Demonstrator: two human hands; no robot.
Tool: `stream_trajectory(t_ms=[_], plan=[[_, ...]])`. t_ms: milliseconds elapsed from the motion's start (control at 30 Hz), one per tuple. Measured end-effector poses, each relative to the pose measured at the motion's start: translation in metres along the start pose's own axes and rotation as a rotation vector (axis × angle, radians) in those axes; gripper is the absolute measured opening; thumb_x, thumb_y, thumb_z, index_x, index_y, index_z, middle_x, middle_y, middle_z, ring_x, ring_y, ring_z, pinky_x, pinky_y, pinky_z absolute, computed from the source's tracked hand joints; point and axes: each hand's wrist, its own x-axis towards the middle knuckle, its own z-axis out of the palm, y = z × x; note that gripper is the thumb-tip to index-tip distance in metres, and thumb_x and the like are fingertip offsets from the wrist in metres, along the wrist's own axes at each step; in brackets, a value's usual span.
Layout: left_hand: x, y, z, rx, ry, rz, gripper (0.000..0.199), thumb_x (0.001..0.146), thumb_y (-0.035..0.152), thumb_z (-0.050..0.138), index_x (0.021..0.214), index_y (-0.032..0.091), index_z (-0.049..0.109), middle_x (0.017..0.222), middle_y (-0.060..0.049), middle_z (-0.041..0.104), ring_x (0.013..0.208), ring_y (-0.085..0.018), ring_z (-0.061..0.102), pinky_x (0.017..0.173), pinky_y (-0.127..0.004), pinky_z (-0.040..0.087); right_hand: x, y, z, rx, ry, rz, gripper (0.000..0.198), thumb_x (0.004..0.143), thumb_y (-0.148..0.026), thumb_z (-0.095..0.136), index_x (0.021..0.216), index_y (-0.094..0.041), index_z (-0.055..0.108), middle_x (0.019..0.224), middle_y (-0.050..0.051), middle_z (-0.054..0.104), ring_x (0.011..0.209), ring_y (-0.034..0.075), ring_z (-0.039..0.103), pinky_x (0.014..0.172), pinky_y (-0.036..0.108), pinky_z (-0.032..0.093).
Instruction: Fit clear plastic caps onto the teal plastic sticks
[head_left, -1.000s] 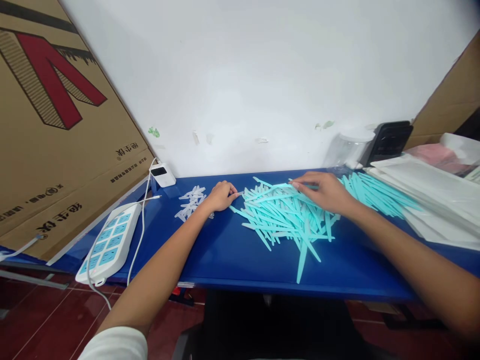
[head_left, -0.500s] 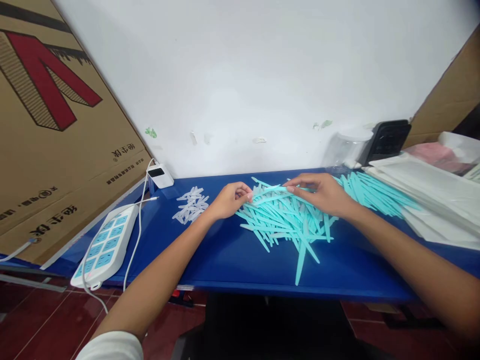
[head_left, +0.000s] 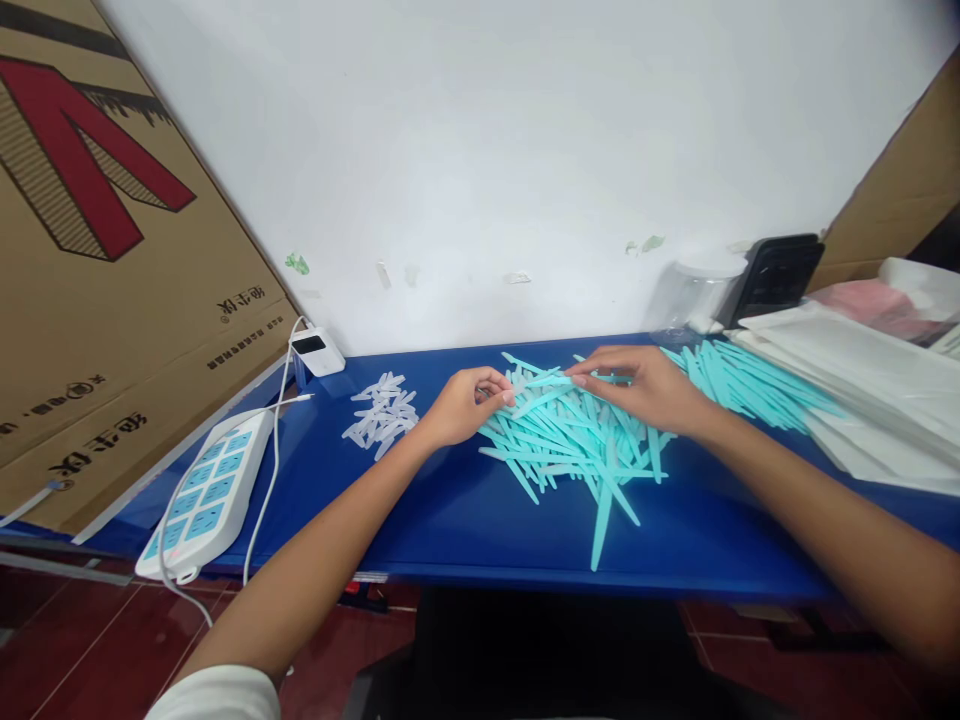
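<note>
A loose heap of thin, tapered turquoise plastic sticks (head_left: 559,445) lies on the blue table, crossing one another at many angles. My left hand (head_left: 474,405) is at the heap's left edge, thumb and fingertips pinched together; whatever is between them is too small to make out. From the right, my right hand (head_left: 634,385) reaches over the heap and pinches the end of one turquoise stick (head_left: 549,381), which points left towards my left fingertips. Left of my left hand is a small pile of translucent whitish plastic pieces (head_left: 382,412).
More turquoise sticks (head_left: 750,385) lie roughly aligned at right, against white flat packets (head_left: 870,390). A clear jar (head_left: 697,290) and a black device (head_left: 776,275) stand behind. At left are a power strip (head_left: 210,495), a white cable (head_left: 274,480), a small white device (head_left: 319,350) and a large cardboard box (head_left: 150,330).
My left hand has moved slightly right, closer to my right hand. The pinched stick sits a little lower; my right hand has barely moved.
</note>
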Motion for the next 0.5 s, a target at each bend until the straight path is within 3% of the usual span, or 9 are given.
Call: stream_trajectory(t_ms=[500], plan=[[0.000,0.010,0.000,-0.107,0.035,-0.013,0.038,0.090,0.049,0.075,0.101,0.012,0.076,0.097,-0.013,0.080,0.087,-0.022,0.076,0.078,-0.031,0.057,0.001,0.003,-0.006,0.008,0.003,-0.037,0.027,0.094,-0.046,0.070,0.107,-0.027,0.085,0.103,0.008,0.080,0.092,0.026,0.071,0.078,0.040,0.057]])
